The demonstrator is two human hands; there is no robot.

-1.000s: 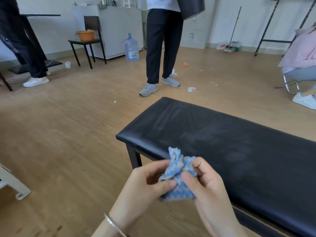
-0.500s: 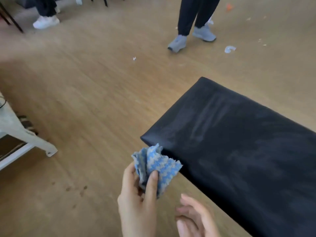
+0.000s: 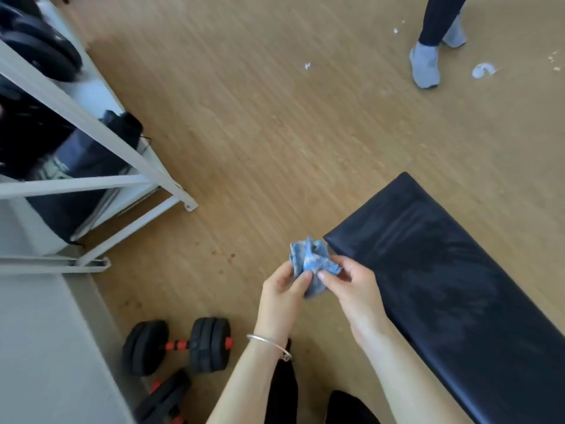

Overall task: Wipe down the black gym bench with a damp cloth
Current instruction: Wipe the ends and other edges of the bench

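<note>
As left hand (image 3: 282, 293) and right hand (image 3: 353, 289) pinch the cloth (image 3: 309, 257), the bench (image 3: 443, 270) lies beside.

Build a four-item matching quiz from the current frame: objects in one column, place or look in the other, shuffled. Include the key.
Column A
1. cloth
2. bench
3. dumbbell
4. bracelet

Column B
a. lying on the floor, lower left of the view
b. silver, worn just behind the left hand
c. blue, bunched, pinched by the left hand and the right hand
d. black with pale streaks, to the right of the hands

Pairs: 1-c, 2-d, 3-a, 4-b
</note>
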